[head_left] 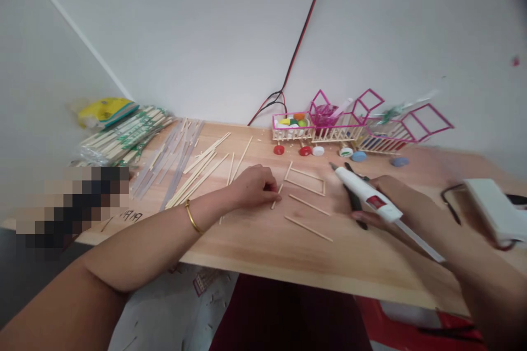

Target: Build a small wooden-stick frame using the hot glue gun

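Observation:
My right hand (395,203) grips a white glue gun (366,192), nozzle pointing up and left, with a clear glue stick (422,241) out of its back end. Beneath the gun, close to the fingers, lies a black tool (354,205), partly hidden. My left hand (255,186) rests on the table with curled fingers, thumb and fingertips at a thin wooden stick (276,198). That stick lies at the left end of a small rectangular stick frame (304,186). Two loose sticks (308,228) lie in front of the frame.
Wooden sticks (200,170) and clear glue sticks (164,159) lie left, by packaged sticks (127,137) and a yellow bag (107,111). Stick-built carts (335,134) with bottle-cap wheels stand at the back. A white box (492,211) with cables sits right. A red-black wire (307,24) hangs down the wall.

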